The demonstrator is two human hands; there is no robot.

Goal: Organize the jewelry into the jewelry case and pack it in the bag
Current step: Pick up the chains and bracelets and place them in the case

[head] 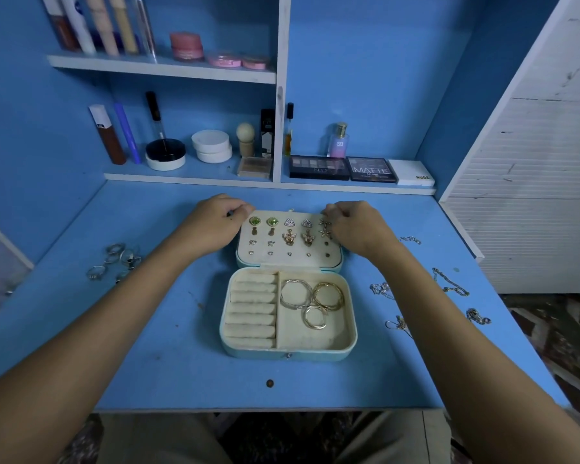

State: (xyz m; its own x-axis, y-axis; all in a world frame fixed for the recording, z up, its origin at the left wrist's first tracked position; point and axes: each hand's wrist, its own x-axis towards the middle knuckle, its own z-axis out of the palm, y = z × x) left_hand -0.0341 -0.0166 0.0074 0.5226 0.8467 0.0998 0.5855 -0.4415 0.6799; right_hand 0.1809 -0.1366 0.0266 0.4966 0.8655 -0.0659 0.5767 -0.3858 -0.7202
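An open light-blue jewelry case [288, 353] lies in the middle of the blue desk. Its raised lid panel [290, 259] carries rows of earrings [289, 236]. The base holds empty ring rolls [252, 309] on the left and three hoop bracelets [312, 301] on the right. My left hand [215, 226] grips the lid's upper left corner with curled fingers. My right hand [359, 229] is curled at the lid's upper right corner, by a starfish earring [324, 226]. Whether it pinches the earring or the lid is unclear. No bag is in view.
Several silver rings [114, 261] lie on the desk [168, 346] at the left. Loose chains and necklaces [449, 286] lie at the right. Shelves behind hold cosmetics, eyeshadow palettes [342, 167] and a perfume bottle [339, 140]. A white slatted panel [533, 195] stands at the right.
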